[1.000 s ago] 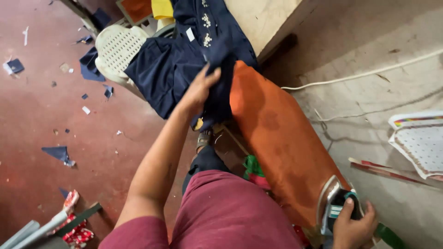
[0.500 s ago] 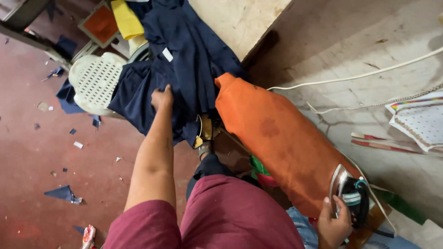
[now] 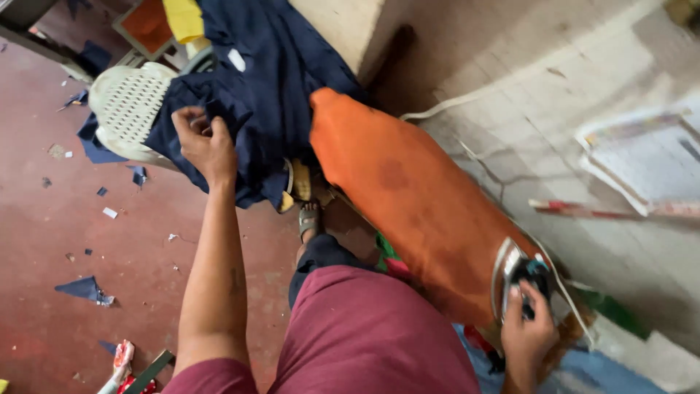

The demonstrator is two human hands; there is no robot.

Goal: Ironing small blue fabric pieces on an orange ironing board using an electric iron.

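The dark navy garment (image 3: 270, 87) lies in the upper left-centre of the frame, draped over a pale perforated plastic chair (image 3: 127, 109) and trailing up toward the top edge, so its long axis runs roughly from the chair's seat up and to the right. The left hand (image 3: 206, 142) is stretched out to it, fingers curled closed on a fold of the cloth at the chair's edge — clearly the nearer hand. The right hand (image 3: 526, 337) is well apart, low at the lower right, wrapped round the handle of an electric iron (image 3: 519, 281) that rests on the near end of the orange-covered ironing board (image 3: 415, 204). The board runs diagonally from the centre of the frame down to the lower right, its far tip just beside the garment — between the two hands, then, lies the whole length of the board. A white cord (image 3: 467, 95) crosses the grey concrete floor at upper right, near a white tray-like thing (image 3: 645, 164) with a long stick below it. On the red floor (image 3: 73, 241) at left lie scattered navy cloth scraps. A sandalled foot shows below the hanging cloth.
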